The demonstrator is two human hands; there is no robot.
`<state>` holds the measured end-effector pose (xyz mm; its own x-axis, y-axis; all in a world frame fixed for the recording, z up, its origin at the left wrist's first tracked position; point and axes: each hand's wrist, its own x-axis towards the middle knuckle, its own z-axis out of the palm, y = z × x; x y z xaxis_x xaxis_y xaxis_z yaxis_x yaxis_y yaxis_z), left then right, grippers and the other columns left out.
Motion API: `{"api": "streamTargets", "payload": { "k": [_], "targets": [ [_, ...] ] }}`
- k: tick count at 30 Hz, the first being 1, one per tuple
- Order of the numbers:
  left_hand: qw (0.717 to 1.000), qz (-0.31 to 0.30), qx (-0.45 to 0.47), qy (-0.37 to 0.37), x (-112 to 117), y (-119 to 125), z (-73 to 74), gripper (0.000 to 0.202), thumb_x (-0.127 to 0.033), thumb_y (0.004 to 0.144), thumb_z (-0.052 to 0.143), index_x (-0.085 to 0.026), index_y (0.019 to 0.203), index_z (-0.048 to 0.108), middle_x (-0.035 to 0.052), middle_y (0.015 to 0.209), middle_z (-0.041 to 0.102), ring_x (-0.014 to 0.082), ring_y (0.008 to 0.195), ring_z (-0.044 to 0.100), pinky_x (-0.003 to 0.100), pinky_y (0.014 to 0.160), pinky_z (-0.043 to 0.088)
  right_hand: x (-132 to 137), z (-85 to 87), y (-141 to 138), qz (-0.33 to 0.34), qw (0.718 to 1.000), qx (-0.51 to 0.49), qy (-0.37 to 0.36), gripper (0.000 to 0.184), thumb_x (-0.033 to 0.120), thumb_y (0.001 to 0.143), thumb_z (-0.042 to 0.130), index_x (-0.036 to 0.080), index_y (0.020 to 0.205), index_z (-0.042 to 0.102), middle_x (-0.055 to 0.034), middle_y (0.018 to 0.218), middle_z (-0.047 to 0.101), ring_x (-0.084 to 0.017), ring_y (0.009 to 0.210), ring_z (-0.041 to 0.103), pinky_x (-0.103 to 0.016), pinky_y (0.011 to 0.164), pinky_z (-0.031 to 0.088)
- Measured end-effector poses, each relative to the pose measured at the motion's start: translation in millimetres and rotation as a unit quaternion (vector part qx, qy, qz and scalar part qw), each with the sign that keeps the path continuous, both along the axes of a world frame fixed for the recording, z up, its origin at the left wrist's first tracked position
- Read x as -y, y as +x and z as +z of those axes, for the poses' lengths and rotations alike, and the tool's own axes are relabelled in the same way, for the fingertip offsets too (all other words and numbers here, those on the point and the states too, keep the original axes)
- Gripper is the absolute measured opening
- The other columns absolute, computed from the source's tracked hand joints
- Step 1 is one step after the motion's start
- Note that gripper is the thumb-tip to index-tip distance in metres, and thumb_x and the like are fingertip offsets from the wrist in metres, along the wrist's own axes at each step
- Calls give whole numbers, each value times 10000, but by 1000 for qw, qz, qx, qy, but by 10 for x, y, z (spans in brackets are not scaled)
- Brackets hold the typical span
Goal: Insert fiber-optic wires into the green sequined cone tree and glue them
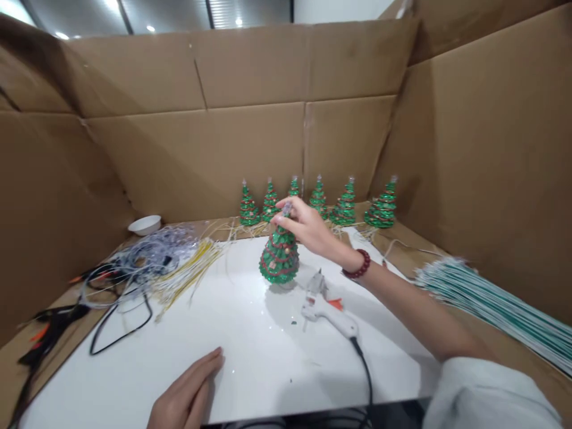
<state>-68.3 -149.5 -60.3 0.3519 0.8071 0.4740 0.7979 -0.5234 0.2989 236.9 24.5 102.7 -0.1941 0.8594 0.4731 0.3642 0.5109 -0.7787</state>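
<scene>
**Right hand (308,229) pinches a sequinned Christmas tree (279,259) at its tip**

Far left of the grip lie black cables (53,322), a tangle of silvery fine wire (143,262) and a loose sheaf of yellow-white wires (187,271), with a white bowl (144,225) beyond them. Below the grip, the left hand (185,390) rests on a white board (232,357), fingers together, holding nothing. Behind the grip stand six green trees (318,202) in a row. Thumb and fingers of the right hand close on the tree's top, and the tree stands on the board directly beneath. It looks light but stiff, its sequins slippery and perhaps easily shed, so the wide base seems the safer hold. Just right of it lies a white hot glue gun (324,310), then a bundle of green-and-white wires (487,304).
</scene>
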Motion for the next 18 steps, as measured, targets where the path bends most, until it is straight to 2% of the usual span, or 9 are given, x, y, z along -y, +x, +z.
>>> {"api": "streamTargets", "payload": {
  "k": [3, 5, 7, 10, 12, 14, 16, 18],
  "targets": [
    [997, 60, 31, -36, 69, -196, 42, 277, -246, 876, 484, -239, 1048, 701, -15, 1076, 730, 146, 942, 703, 191, 846, 551, -49, -234, -292, 32, 999, 11, -24, 233, 326, 823, 569, 200, 1015, 529, -36, 918, 637, -196, 893, 599, -332, 761, 451],
    [991, 111, 54, -55, 7, -285, 86, 271, -269, 875, 477, -219, 1005, 708, 6, 1019, 747, 163, 914, 712, 219, 822, 570, -63, -366, -378, 47, 998, 30, -36, 228, 329, 826, 564, 204, 1014, 534, -36, 912, 644, -205, 891, 605, -342, 766, 452],
    [982, 165, 74, -58, -159, -272, 164, 272, -300, 849, 496, -180, 977, 705, 51, 968, 756, 199, 888, 717, 274, 818, 581, -74, -484, -409, 46, 996, 60, -46, 243, 346, 836, 553, 211, 1038, 538, -43, 918, 654, -222, 893, 615, -366, 778, 457],
    [969, 201, 125, -70, -500, -55, 352, 340, -263, 862, 430, -132, 1085, 651, 110, 1092, 711, 204, 931, 698, 330, 883, 551, -66, -617, -404, 18, 993, 87, -72, 330, 401, 854, 534, 215, 1126, 514, -73, 967, 671, -256, 921, 634, -416, 799, 475],
    [972, 176, 135, -77, -638, 147, 494, 352, -252, 884, 389, -135, 1094, 645, 118, 1158, 679, 202, 960, 681, 356, 915, 529, -14, -647, -357, 10, 992, 102, -70, 465, 449, 857, 531, 218, 1250, 438, -110, 1096, 655, -276, 1013, 623, -444, 841, 480],
    [979, 110, 117, -125, -585, 319, 606, 344, -288, 904, 392, -167, 1088, 657, 104, 1188, 662, 207, 992, 662, 366, 907, 528, 93, -611, -239, 6, 989, 143, -32, 588, 484, 861, 525, 229, 1356, 335, -136, 1270, 578, -284, 1133, 574, -459, 899, 469],
    [984, 23, 82, -160, -338, 408, 654, 321, -351, 912, 420, -218, 1064, 670, 71, 1149, 677, 209, 1005, 645, 358, 865, 543, 245, -511, -13, -30, 975, 218, 23, 555, 486, 886, 483, 241, 1365, 348, -125, 1333, 538, -288, 1180, 545, -459, 921, 463],
    [982, -39, 56, -174, -23, 388, 645, 304, -403, 910, 460, -250, 1083, 657, 56, 1147, 666, 215, 1033, 622, 367, 850, 543, 416, -365, 331, -91, 942, 314, 75, 440, 481, 894, 455, 248, 1265, 488, -109, 1262, 596, -302, 1129, 576, -441, 870, 482]
  ]
}}
